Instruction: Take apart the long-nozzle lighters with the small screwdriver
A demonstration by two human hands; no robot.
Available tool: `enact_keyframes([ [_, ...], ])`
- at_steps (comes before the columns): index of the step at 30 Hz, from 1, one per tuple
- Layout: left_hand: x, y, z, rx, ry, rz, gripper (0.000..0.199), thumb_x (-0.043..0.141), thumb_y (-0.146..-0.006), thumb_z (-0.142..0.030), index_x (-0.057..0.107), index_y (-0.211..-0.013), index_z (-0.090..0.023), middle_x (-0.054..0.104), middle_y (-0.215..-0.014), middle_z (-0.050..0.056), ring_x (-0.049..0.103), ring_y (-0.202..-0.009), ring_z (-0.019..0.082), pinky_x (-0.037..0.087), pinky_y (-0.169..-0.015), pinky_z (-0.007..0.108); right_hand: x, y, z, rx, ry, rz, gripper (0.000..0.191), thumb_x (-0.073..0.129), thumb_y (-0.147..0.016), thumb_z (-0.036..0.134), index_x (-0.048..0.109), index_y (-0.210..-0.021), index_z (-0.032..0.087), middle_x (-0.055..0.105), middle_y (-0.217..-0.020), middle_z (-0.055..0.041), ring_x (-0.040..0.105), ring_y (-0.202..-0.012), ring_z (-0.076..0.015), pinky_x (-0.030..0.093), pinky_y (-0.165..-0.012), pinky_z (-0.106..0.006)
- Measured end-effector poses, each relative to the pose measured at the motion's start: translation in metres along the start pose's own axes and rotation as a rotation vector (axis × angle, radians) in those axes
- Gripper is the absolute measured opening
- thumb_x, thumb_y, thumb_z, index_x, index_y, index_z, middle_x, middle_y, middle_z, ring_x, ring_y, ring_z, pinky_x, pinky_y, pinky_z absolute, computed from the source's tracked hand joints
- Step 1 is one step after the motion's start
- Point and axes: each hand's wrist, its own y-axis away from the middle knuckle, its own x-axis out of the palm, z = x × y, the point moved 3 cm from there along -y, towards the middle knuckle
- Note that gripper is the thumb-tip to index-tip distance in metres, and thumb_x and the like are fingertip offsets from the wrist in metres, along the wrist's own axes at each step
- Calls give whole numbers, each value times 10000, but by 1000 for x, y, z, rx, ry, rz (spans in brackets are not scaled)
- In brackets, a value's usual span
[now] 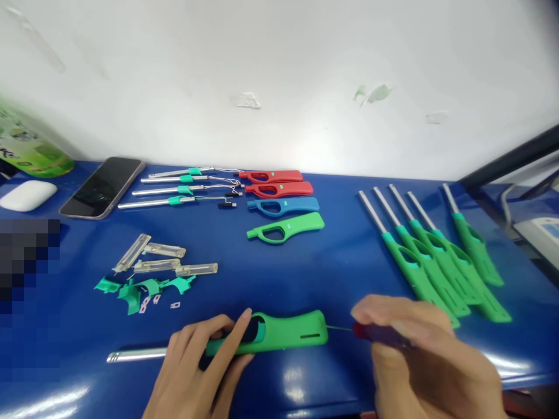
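A long-necked green lighter (290, 333) lies flat near the front of the table, its metal tube pointing left. My left hand (198, 364) is closed over the lighter around its trigger opening, pressing it to the table. My right hand (430, 355) grips the dark red handle of a screwdriver (379, 335). The thin shaft reaches left to the butt end of the lighter; whether the tip is inside a hole there, I cannot tell. Behind the lighter lie several clear fuel tanks (196, 269), teal plastic triggers (151, 286) and tiny pale clips (175, 305).
Several assembled green lighters (458, 262) lie at the right. At the back are metal tubes with wires (163, 190), two red shells (279, 189), a blue shell (301, 205) and a green shell (301, 226). A phone (102, 187), white case (28, 195) and green bottle (35, 145) stand left.
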Motion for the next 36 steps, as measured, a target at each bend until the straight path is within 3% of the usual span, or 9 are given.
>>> enact_keyframes([
  [2,0,-1,0,2,0,-5,467,544,-1096,-219,511,-1561,-207,561,-1251,86,549,-1125,198,441,-971,312,3,1,0,46,-19,41,430,509,-930,-95,661,-1247,154,749,-1019,-42,732,-920,-193,638,-686,-376],
  [5,0,-3,0,3,8,-6,467,545,-1094,-206,510,-1560,-200,556,-1251,87,548,-1124,195,430,-980,309,5,2,1,132,-32,13,166,643,-976,49,646,-1027,207,718,-1114,-44,721,-998,-211,664,-723,-413],
  [8,1,-4,0,-1,15,-5,469,544,-1094,-202,509,-1561,-202,552,-1255,88,545,-1127,196,423,-988,312,4,2,3,139,-56,-56,268,767,-883,16,596,-879,222,631,-969,13,694,-840,-146,666,-602,-347],
  [14,1,-2,1,-12,19,-6,470,544,-1096,-214,511,-1565,-217,562,-1247,87,551,-1119,198,431,-977,318,-1,7,6,166,-36,-54,344,623,-900,-64,639,-1129,193,771,-949,-1,777,-807,-175,688,-679,-347],
  [18,1,-1,1,-4,11,-11,479,544,-1100,-235,500,-1576,-224,571,-1243,84,555,-1123,201,434,-969,318,-2,9,4,206,-9,-5,186,608,-981,41,664,-1003,217,742,-1032,-35,759,-981,-213,678,-768,-407],
  [23,1,0,1,-7,5,-11,476,537,-1103,-245,499,-1577,-228,580,-1237,83,562,-1124,202,450,-967,320,-2,8,6,116,43,32,309,631,-911,-50,690,-887,252,652,-909,2,687,-741,-153,619,-519,-328],
  [27,1,1,2,-13,0,5,479,546,-1099,-249,502,-1575,-222,577,-1248,86,563,-1126,201,456,-966,317,-18,5,6,239,37,7,329,545,-984,13,692,-1092,286,712,-882,8,686,-688,-158,642,-627,-350],
  [32,2,1,2,-11,-11,-5,477,534,-1106,-276,498,-1581,-235,576,-1241,85,559,-1128,206,458,-964,317,-35,-1,-10,298,371,549,161,728,-989,274,731,-1143,321,725,-1017,-9,755,-825,-151,622,-681,-223],
  [36,2,0,1,-9,-12,2,475,525,-1111,-290,493,-1583,-240,578,-1235,81,562,-1114,204,455,-957,317,-35,14,-26,322,399,749,123,688,-1032,326,723,-1150,334,726,-1052,13,780,-874,-124,608,-778,-174],
])
